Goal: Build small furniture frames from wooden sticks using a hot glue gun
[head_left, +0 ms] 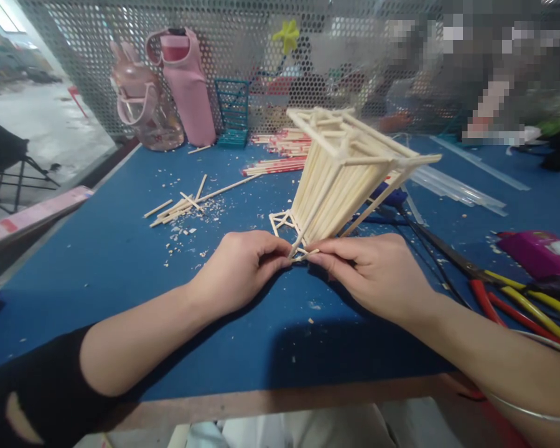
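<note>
A tower of pale wooden sticks [331, 193] stands on the blue table, leaning right as seen here, with an open stick frame on top and a small lattice at its foot. At the near corner of that foot, my left hand [236, 267] pinches the lower end of a thin stick of the tower between thumb and fingers. My right hand [382, 270] is closed just beside it, pinching a short stick [308, 255] against the same corner. The fingertips partly hide the joint, so whether the short stick is attached cannot be seen.
Cut sticks [182, 211] and crumbs lie at left; red-wrapped stick bundles [280, 163] lie behind. Clear glue sticks [457, 186], red-handled [490, 302] and yellow-handled tools [536, 308] and a purple object [541, 258] are at right. Two bottles [189, 93] stand by the mesh screen [242, 37].
</note>
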Demonstrator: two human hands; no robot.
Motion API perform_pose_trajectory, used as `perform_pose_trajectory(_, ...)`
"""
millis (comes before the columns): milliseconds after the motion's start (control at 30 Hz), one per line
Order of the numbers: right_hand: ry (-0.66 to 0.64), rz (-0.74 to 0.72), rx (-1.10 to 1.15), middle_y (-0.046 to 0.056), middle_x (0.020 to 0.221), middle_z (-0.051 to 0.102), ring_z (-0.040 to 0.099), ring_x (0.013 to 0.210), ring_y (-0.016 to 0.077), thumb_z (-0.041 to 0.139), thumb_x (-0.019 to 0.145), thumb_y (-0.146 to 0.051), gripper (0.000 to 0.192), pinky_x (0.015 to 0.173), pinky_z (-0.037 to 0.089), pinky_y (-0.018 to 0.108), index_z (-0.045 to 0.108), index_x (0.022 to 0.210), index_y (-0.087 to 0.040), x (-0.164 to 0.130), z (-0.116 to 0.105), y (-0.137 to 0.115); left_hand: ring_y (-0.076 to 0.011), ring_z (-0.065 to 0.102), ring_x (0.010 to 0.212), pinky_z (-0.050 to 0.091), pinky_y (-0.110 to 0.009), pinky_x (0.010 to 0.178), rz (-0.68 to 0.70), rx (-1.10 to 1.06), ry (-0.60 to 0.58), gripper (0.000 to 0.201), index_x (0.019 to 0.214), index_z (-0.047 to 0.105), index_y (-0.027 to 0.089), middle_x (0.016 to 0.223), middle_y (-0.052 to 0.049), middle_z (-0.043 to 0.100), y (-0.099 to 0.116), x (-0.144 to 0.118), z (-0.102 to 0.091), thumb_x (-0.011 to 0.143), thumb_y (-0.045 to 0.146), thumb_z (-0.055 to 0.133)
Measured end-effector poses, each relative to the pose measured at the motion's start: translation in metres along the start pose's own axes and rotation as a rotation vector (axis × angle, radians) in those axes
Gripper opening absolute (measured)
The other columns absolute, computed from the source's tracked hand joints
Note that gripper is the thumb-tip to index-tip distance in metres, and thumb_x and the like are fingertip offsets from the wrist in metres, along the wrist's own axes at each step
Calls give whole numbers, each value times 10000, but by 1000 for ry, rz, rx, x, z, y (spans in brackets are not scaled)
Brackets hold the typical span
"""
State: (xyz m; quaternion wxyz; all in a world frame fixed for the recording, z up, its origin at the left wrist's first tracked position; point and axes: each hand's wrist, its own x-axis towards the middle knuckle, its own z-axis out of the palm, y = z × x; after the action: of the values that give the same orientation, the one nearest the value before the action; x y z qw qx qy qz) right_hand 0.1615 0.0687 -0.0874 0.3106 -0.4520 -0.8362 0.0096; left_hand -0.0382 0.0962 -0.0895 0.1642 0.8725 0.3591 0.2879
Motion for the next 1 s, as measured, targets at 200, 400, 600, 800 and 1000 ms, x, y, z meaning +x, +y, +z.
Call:
perform_pose_trajectory(200, 11, -5, -44, -29, 856, 756, 720, 738, 157, 583, 862, -249, 164, 624, 526, 223, 746, 863, -264, 0, 2, 0, -108, 648, 681, 483, -193, 653, -2, 2, 3, 89, 833, 702, 191, 760, 12, 723, 0, 0, 0, 806, 174, 620)
perform_pose_trajectory(400, 7, -3, -95, -28, 842, 755, 719, 728, 160, 586, 857, -256, 163, 607, 523, 229, 748, 845, -271, 0, 4, -1, -104, 647, 684, 476, -188, 640, 12, -1, 4, 84, 830, 698, 182, 763, 10, 723, 0, 0, 1, 813, 175, 616)
perform_pose_trajectory(600, 19, 12, -94, -13, 812, 759, 715, 700, 157, 595, 850, -251, 162, 589, 504, 223, 749, 801, -252, 1, 5, -2, -103, 639, 662, 477, -192, 634, 7, 12, 5, 80, 810, 696, 182, 737, 12, 715, 1, 0, 1, 809, 172, 616)
perform_pose_trajectory(800, -14, 71, -107, -12, 801, 759, 706, 674, 165, 580, 854, -251, 171, 588, 485, 251, 746, 813, -256, 2, 4, -6, -110, 644, 680, 478, -201, 642, 10, 4, 5, 94, 827, 696, 182, 755, 5, 721, 0, 1, 1, 819, 177, 603)
perform_pose_trajectory(1000, -57, 99, -198, 4, 770, 757, 688, 629, 177, 553, 862, -274, 199, 555, 443, 270, 741, 802, -245, 2, 4, -10, -125, 652, 693, 482, -217, 646, -3, 4, 0, 105, 827, 700, 183, 763, -6, 726, 0, 1, 1, 819, 178, 595)
